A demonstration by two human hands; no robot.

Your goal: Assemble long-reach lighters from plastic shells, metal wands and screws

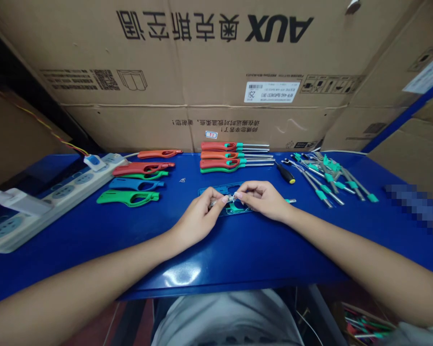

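Note:
My left hand point(201, 214) pinches a small clear-and-metal part point(231, 198) between thumb and fingertips. From the other side, my right hand point(265, 199) has its thumb and forefinger closed at the same part; exactly what its fingertips grip is too small to make out. Just beneath both hands lies an opened blue lighter casing point(226, 187), partly hidden by them. A teal trigger point(234, 208) shows inside it. A short metal tube with a teal collar point(291, 201) sticks out past my right hand.
Long-necked lighters point(220, 163) are stacked behind my hands. Coloured casings point(130, 198) lie left, beside a power strip point(63, 192). A screwdriver point(286, 173) and a pile of metal lighter tubes point(332, 178) lie right. Cardboard point(209, 86) walls the blue table's point(137, 259) back.

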